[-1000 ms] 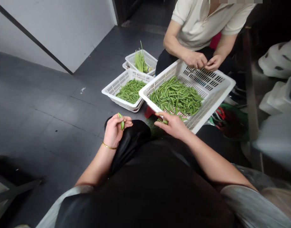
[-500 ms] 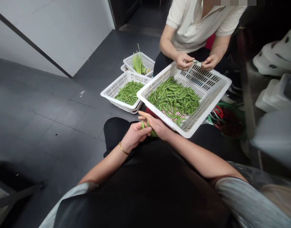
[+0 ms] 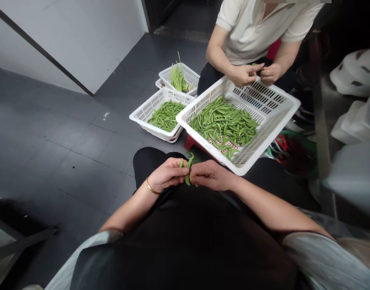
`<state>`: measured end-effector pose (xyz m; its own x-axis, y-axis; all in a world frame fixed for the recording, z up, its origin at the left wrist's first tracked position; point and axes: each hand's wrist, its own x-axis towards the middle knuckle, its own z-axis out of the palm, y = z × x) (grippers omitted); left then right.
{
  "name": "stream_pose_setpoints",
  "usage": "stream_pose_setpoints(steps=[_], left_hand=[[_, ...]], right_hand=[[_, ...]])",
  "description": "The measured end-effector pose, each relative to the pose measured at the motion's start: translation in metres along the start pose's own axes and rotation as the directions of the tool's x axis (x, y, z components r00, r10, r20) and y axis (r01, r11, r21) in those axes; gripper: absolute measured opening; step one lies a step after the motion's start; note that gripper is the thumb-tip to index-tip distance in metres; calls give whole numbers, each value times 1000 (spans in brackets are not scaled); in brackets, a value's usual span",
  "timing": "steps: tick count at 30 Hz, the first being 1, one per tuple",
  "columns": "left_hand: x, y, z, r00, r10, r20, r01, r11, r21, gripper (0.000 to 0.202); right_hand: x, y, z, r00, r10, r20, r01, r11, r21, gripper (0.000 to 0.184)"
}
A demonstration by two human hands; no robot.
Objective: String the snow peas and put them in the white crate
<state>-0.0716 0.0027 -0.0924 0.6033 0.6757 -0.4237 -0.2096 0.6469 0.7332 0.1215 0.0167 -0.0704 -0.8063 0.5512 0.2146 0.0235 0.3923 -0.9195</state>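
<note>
My left hand (image 3: 166, 176) and my right hand (image 3: 209, 175) meet over my lap, both pinched on green pea pods (image 3: 187, 170) held between their fingertips. Just beyond them stands a large white basket (image 3: 272, 117) holding a heap of green pea pods (image 3: 224, 123). To its left a smaller white basket (image 3: 142, 114) holds more pods (image 3: 166, 114). Behind that, another small basket (image 3: 189, 74) contains thin green strings (image 3: 177, 78).
A person in a cream shirt sits opposite, their hands (image 3: 257, 73) working a pod over the big basket's far rim. Dark tiled floor (image 3: 67, 133) spreads to the left, a white wall (image 3: 82, 36) behind. White foam boxes (image 3: 354, 121) stand at the right.
My left hand came in from the left with its pod and my right hand drew back from the basket's rim. Both now meet over my lap on the pods.
</note>
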Motion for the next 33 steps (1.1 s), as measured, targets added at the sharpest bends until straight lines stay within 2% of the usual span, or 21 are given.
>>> stream_pose_setpoints(steps=[2,3,5,6,7,8,10,12,14,16,18,20,21,23,25,27,29,31,33], left_hand=[[-4,0,-4,997,-58,46,58,998,3,26],[-5,0,-5,996,-71,49,71,997,-2,26],[-8,0,-8,996,-73,46,74,997,-26,24],[-9,1,-10,997,-69,46,71,997,-42,23],[-9,1,-11,997,-65,50,67,996,-57,23],[-9,0,-12,996,-64,58,67,995,-67,22],[-9,0,-13,993,-79,88,84,995,-61,22],[-7,0,-12,988,-104,116,107,994,-19,22],[-7,2,-9,989,-112,98,105,991,82,22],[-9,7,-4,1000,-25,14,20,955,297,22],[-13,13,2,988,153,-20,-114,814,570,21],[-17,18,7,963,258,72,-227,647,728,20],[-19,19,9,958,254,131,-264,612,746,21],[-19,16,12,955,237,180,-293,645,706,25],[-16,9,16,949,296,107,-300,748,592,27],[-11,-1,21,928,372,-24,-330,849,412,27],[-4,-8,27,913,398,-90,-375,905,202,26],[2,-10,31,899,419,-126,-415,908,53,27],[8,-6,26,867,448,-217,-458,889,7,27]], right_hand=[[-4,3,-9,987,67,-149,-50,992,113,26],[-7,6,-16,956,105,-275,-67,988,142,26],[-13,11,-32,845,155,-512,-92,985,147,26],[-16,12,-39,798,157,-582,-119,987,103,26],[-18,11,-44,779,139,-611,-162,987,16,24],[-18,9,-46,792,104,-602,-213,971,-113,22],[-16,4,-42,876,19,-481,-258,862,-436,20],[-9,-1,-28,961,-42,-272,-168,694,-700,27],[-2,-1,-13,996,-37,-76,-42,560,-827,20],[3,2,-3,1000,-5,23,22,520,-854,20],[5,5,0,999,-11,41,39,616,-787,23],[3,5,0,998,-67,1,54,795,-604,25],[2,4,1,995,-89,-48,55,875,-481,26],[1,1,4,977,-73,-198,22,968,-250,28],[2,-1,9,934,-16,-356,-32,991,-127,28],[6,0,14,885,0,-466,-65,990,-123,28],[10,3,17,851,-44,-524,-68,979,-194,26],[13,7,18,838,-92,-537,-62,963,-261,24],[11,10,18,853,-108,-510,-56,954,-295,22]])
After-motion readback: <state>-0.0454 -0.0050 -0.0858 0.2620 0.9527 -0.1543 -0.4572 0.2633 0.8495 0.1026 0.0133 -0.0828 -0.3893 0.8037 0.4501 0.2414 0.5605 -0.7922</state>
